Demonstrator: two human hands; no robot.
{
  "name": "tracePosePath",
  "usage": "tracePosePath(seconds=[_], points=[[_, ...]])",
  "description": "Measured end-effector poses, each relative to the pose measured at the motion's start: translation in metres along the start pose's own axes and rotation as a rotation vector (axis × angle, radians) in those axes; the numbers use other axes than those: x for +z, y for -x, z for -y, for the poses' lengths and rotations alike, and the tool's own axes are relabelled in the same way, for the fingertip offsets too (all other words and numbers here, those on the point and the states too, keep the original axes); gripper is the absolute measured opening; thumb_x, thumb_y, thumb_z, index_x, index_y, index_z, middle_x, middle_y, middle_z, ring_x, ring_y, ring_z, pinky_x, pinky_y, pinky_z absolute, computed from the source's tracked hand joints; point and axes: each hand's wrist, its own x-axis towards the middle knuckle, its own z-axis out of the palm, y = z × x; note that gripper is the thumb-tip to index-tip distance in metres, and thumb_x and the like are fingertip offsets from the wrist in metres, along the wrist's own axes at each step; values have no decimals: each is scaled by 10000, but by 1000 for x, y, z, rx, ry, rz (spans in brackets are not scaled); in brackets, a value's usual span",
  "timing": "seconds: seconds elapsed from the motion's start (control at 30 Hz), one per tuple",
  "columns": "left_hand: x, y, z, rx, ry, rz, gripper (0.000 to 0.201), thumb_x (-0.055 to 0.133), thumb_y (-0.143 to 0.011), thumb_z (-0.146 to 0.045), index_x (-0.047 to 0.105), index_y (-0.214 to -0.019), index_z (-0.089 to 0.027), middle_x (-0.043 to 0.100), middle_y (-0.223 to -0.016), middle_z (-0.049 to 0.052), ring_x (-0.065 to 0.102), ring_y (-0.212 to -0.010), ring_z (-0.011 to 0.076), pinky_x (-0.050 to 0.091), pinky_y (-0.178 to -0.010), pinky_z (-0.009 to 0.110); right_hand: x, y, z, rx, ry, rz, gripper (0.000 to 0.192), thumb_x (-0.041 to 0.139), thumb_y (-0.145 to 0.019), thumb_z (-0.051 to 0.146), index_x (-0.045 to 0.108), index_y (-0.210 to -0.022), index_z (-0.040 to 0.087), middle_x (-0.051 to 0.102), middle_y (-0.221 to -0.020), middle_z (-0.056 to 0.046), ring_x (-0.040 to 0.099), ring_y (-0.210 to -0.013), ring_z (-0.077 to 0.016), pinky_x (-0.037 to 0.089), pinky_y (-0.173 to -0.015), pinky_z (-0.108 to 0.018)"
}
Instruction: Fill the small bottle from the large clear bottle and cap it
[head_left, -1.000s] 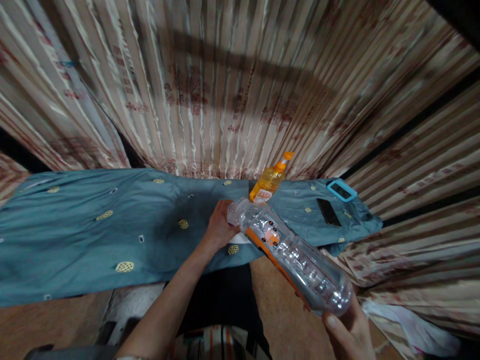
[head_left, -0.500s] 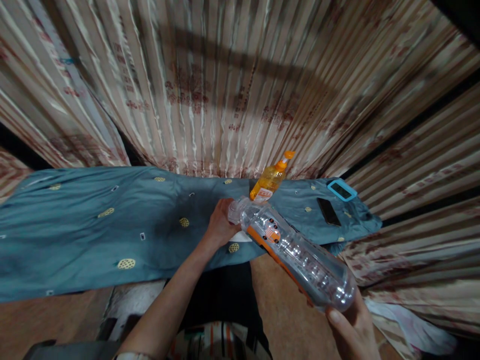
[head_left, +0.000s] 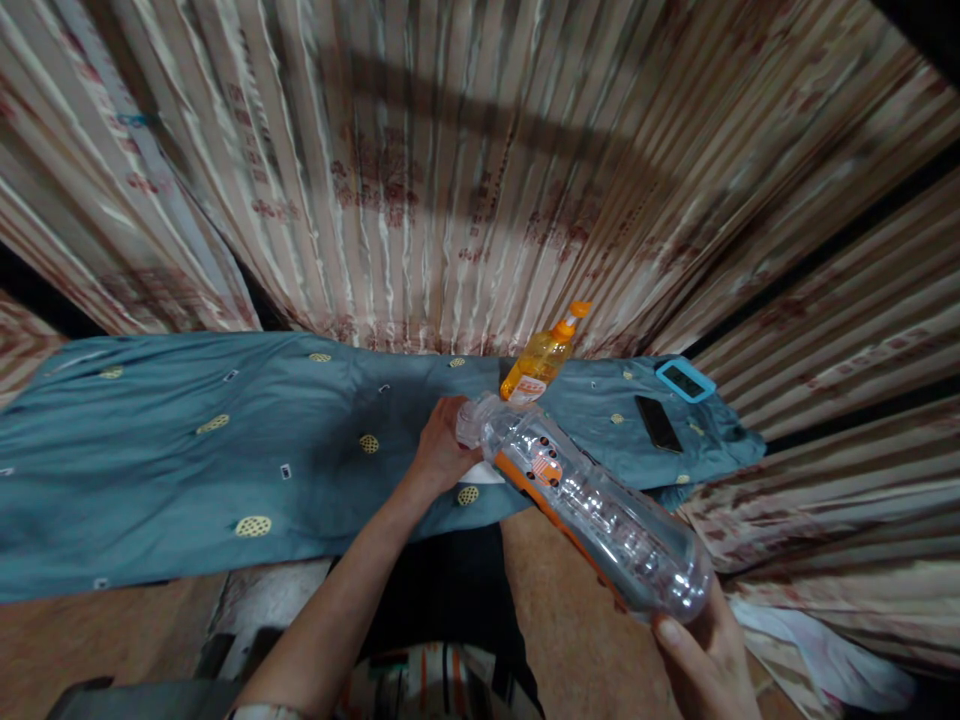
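Clear bottle (head_left: 600,520), one, tilted: your left hand (head_left: 442,447) in closed grip at the neck, your right hand (head_left: 705,645) clasping the base; best squeezed lightly.

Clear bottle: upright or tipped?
Tipped: the clear bottle slants sideways, its neck in the left hand and its base in the right hand.

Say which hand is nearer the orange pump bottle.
Left. In view, the left hand, at the neck of the clear bottle, is below and left of the orange pump bottle; the right hand, at the clear bottle's base, is farther below and right.
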Motion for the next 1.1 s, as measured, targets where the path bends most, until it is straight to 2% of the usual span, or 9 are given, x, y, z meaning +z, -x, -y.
tracePosePath(seconds=[0.13,0.3,0.5,0.67,0.87,1.0,1.1], points=[[-1,-1,-2,-7,-7,9,538,942,-686,-233,659,-1144,-227,743,-1125,82,754,-1093,317,648,-984,484,-4,-2,-9,5,27,-5,926,829,-875,690,553,-1618,212,637,-1642,-170,568,-1555,-417,491,-1239,-494],[-1,-1,-2,3,-29,15,536,936,-682,-208,658,-1140,-225,751,-1136,90,750,-1106,325,646,-991,491,-4,-2,-9,34,-1,-37,959,867,-819,703,563,-1587,214,616,-1655,-192,509,-1589,-472,373,-1312,-599],[-2,-1,-3,7,-21,11,506,933,-711,-241,661,-1137,-224,750,-1134,77,752,-1101,312,647,-987,478,-3,-2,-6,32,9,-26,961,864,-825,709,558,-1592,218,615,-1661,-190,518,-1590,-449,395,-1305,-560],[-3,-1,-4,-6,-25,20,530,931,-685,-202,658,-1139,-224,751,-1130,79,756,-1099,316,646,-991,483,-4,-2,-8,50,19,-39,969,871,-800,717,566,-1574,221,629,-1634,-198,503,-1589,-475,326,-1332,-611],[0,0,-2,-10,-32,1,536,930,-683,-219,662,-1146,-235,746,-1124,65,759,-1085,307,652,-975,473,-6,-3,-12,42,30,-13,946,841,-836,714,553,-1594,226,639,-1627,-179,543,-1565,-437,388,-1306,-549],[0,0,-1,-4,-37,4,531,942,-688,-243,667,-1142,-229,751,-1123,72,759,-1098,315,650,-982,473,-6,-4,-11,61,6,-21,970,875,-805,698,551,-1590,229,641,-1626,-181,530,-1574,-441,377,-1311,-558],[0,0,0,6,-28,-2,538,947,-694,-246,668,-1154,-230,754,-1131,73,759,-1097,307,648,-982,464,-5,-4,-10,55,-13,-14,962,879,-805,696,560,-1583,229,641,-1630,-185,530,-1574,-445,418,-1284,-561]])
